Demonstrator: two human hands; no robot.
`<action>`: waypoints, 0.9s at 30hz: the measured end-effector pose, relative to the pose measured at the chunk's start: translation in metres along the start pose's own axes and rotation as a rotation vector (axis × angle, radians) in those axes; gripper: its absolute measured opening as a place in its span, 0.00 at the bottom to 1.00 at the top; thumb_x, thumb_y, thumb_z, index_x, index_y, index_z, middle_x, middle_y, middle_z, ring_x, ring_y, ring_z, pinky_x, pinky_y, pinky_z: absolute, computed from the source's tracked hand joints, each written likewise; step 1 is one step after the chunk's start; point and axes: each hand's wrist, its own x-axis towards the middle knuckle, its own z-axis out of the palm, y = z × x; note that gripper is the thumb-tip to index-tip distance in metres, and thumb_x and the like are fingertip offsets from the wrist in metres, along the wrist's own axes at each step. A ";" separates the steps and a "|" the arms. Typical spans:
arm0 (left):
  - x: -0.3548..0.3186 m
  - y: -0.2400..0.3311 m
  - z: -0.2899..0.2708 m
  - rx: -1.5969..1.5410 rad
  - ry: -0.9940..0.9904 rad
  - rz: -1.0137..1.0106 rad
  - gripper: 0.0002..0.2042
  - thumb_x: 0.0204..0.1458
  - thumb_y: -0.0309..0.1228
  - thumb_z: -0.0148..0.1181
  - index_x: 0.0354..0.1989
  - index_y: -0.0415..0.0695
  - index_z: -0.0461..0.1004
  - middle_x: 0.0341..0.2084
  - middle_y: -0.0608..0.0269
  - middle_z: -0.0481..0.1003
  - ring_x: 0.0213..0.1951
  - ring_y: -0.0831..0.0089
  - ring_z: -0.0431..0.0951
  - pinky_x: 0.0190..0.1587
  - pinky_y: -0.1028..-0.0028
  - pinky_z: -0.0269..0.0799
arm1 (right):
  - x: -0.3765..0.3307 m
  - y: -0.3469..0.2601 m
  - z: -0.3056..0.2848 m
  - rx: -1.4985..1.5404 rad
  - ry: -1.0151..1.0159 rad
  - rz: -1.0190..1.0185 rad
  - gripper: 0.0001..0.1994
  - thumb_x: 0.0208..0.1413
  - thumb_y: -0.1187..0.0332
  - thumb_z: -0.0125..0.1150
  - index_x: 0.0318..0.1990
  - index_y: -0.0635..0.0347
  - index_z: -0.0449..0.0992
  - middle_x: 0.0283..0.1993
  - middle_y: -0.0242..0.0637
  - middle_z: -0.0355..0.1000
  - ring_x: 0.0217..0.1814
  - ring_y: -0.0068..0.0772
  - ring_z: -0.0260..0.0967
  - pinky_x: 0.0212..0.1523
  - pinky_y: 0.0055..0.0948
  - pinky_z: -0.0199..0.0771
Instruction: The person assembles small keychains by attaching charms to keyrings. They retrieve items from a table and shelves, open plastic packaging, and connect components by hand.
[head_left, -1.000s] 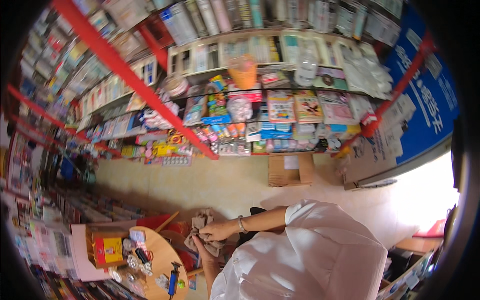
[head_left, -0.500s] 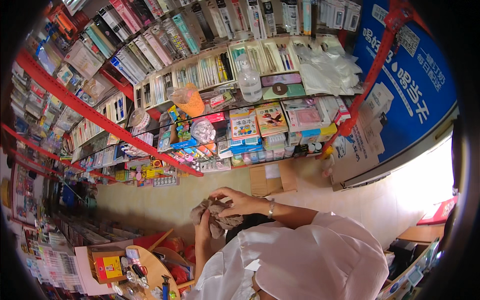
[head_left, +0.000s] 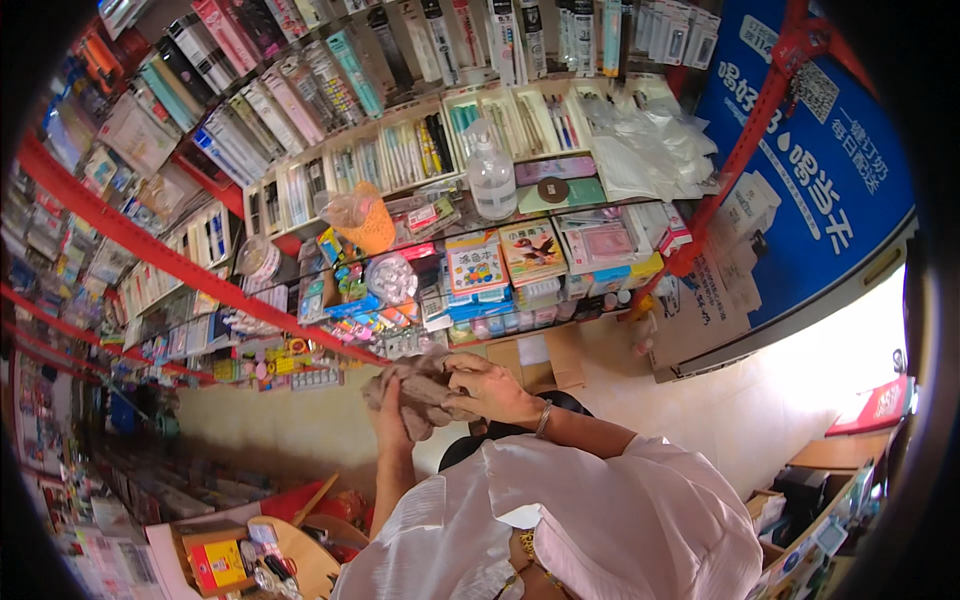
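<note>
Red steel racking [head_left: 200, 275] is running diagonally across the view, rails painted glossy, shelves packed tight. Blue sign panel [head_left: 820, 170] is sitting upper right, flat and smooth, white characters on it, leaning beside a plain brown cardboard sheet [head_left: 700, 315]. White shirt [head_left: 600, 530] is filling the lower middle, soft thin fabric, creased, both forearms rising out of it.

Brown cloth [head_left: 415, 390] is sitting at frame centre, crumpled, matte, coarse-looking, held up in front of the lower shelf edge. Left hand [head_left: 390, 415] is gripping the cloth from below, fingers mostly buried in the folds. Right hand [head_left: 490, 385] is clamping over the cloth's top right, fingers curled on it, thin bracelet [head_left: 543, 420] at the wrist.

On the shelf above: clear plastic pump bottle [head_left: 492, 175] standing upright, orange bagged cup [head_left: 365, 220] to its left, two square picture-cover boxes [head_left: 505, 258] below, side by side. Rows of carded pens [head_left: 300, 90] are hanging along the top, narrow rectangular blister packs. Small yellow box [head_left: 215, 562] is lying on a round wooden table [head_left: 295, 555] lower left.
</note>
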 end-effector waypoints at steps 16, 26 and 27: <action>0.094 0.038 -0.088 -0.055 -0.225 -0.161 0.23 0.57 0.42 0.57 0.56 0.41 0.65 0.49 0.58 0.72 0.49 0.65 0.74 0.53 0.64 0.70 | 0.200 -0.007 -0.035 -0.321 0.286 0.022 0.22 0.51 0.71 0.63 0.54 0.57 0.69 0.55 0.40 0.66 0.45 0.40 0.72 0.42 0.30 0.75; 0.110 0.036 -0.095 0.286 -0.480 -0.402 0.29 0.58 0.55 0.46 0.58 0.45 0.65 0.53 0.59 0.70 0.54 0.63 0.71 0.56 0.61 0.67 | 0.283 0.022 0.000 -0.758 0.340 -0.111 0.13 0.47 0.72 0.56 0.44 0.53 0.72 0.51 0.34 0.66 0.44 0.40 0.72 0.31 0.35 0.80; 0.112 0.040 -0.091 0.291 -0.504 -0.420 0.29 0.58 0.56 0.45 0.58 0.45 0.65 0.53 0.59 0.70 0.54 0.63 0.70 0.57 0.61 0.67 | 0.283 0.020 0.000 -0.750 0.349 -0.135 0.12 0.47 0.72 0.56 0.42 0.54 0.72 0.51 0.34 0.66 0.43 0.40 0.72 0.31 0.35 0.80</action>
